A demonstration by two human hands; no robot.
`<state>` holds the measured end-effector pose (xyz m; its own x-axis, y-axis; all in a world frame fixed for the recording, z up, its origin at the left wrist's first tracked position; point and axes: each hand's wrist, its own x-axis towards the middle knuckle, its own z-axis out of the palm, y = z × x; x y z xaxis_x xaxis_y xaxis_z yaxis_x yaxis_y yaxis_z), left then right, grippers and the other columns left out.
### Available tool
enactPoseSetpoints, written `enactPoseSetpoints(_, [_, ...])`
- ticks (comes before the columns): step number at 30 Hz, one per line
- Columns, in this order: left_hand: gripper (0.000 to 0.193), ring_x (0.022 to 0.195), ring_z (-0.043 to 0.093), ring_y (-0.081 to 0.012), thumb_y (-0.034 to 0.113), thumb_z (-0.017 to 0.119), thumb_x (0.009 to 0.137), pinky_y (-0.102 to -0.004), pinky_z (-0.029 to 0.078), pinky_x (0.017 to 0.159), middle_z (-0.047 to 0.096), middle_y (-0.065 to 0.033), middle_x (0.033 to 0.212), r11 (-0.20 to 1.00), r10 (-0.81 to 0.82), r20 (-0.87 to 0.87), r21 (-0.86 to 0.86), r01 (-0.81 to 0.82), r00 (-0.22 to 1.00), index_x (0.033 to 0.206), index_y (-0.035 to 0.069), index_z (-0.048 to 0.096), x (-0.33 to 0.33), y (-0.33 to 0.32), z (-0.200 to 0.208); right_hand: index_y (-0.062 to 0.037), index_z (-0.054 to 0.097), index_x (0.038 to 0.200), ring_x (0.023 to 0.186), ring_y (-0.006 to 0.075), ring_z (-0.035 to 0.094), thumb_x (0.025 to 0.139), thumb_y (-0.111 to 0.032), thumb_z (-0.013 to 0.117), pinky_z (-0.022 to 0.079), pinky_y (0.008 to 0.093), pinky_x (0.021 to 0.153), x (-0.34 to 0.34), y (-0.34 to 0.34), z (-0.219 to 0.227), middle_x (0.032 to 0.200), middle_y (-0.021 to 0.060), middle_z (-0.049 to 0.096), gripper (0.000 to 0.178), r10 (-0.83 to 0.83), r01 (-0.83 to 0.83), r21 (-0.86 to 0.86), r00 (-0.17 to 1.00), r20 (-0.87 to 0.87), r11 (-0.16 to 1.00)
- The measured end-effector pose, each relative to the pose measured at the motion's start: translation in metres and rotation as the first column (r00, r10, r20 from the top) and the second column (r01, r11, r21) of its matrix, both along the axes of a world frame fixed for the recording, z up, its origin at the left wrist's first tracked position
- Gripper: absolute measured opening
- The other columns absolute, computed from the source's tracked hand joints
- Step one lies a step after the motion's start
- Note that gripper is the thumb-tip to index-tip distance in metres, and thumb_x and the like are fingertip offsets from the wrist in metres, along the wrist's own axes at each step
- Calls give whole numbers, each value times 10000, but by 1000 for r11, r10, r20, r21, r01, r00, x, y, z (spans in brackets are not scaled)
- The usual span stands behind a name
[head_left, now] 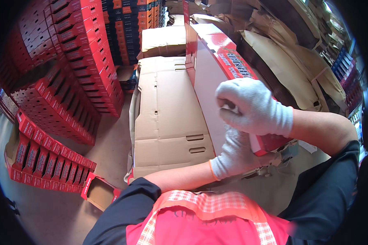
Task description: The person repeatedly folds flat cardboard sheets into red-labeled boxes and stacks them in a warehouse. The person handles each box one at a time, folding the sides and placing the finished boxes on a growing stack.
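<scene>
A red and white cardboard box blank (210, 69) stands on edge and runs away from me over a stack of flat brown cardboard sheets (167, 110). My right hand (251, 107), in a white knit glove, is closed over the blank's near top edge. My left hand (235, 155), also gloved, grips the blank's near end just below the right hand, partly hidden by it.
Tall stacks of folded red boxes (81, 53) rise at the left. A row of nested red boxes (45, 159) and one open box (100, 192) sit on the floor at lower left. Brown cardboard bundles (290, 61) lean at the right.
</scene>
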<state>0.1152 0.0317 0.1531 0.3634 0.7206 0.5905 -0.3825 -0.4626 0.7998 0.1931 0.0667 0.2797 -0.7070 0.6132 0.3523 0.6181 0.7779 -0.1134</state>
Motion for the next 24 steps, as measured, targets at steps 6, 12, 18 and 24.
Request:
enactPoseSetpoints(6, [1297, 1448, 219, -374, 331, 877, 646, -413, 223, 1177, 154, -263, 1553, 991, 108, 133, -87, -97, 985, 1554, 3, 12, -28, -8, -26, -14, 634, 1056, 808, 197, 668, 885, -191, 687, 526, 305, 737, -21, 61, 42, 863, 123, 675, 252, -477, 386, -281, 686, -549, 878])
enactPoseSetpoints(12, [1310, 1462, 194, -346, 286, 837, 703, -384, 256, 1164, 94, -265, 1575, 995, 101, -83, -8, -102, 991, 1543, 7, -128, -60, -32, -21, -37, 697, 939, 762, 277, 675, 822, -318, 729, 532, 380, 716, -24, 103, -9, 831, 160, 690, 306, -284, 186, -401, 938, -200, 897])
enactPoseSetpoints(18, [597, 1101, 615, -341, 294, 745, 865, -404, 494, 951, 621, -173, 1256, 902, -66, -512, 337, 270, 857, 1358, 22, 545, -167, -46, -11, -96, 674, 807, 803, 331, 686, 741, -195, 704, 533, 447, 715, 47, 114, -109, 822, 131, 690, 123, -325, 232, 246, 826, 461, 941])
enactPoseSetpoints(24, [693, 1351, 449, -322, 302, 738, 764, -527, 302, 1137, 503, -123, 1446, 314, 948, -309, 946, 74, -70, 1382, 85, 514, -276, 44, -14, -139, 663, 916, 921, 293, 656, 691, -102, 673, 511, 423, 735, 133, 81, -188, 943, 87, 673, 228, -407, 351, 210, 724, 557, 912])
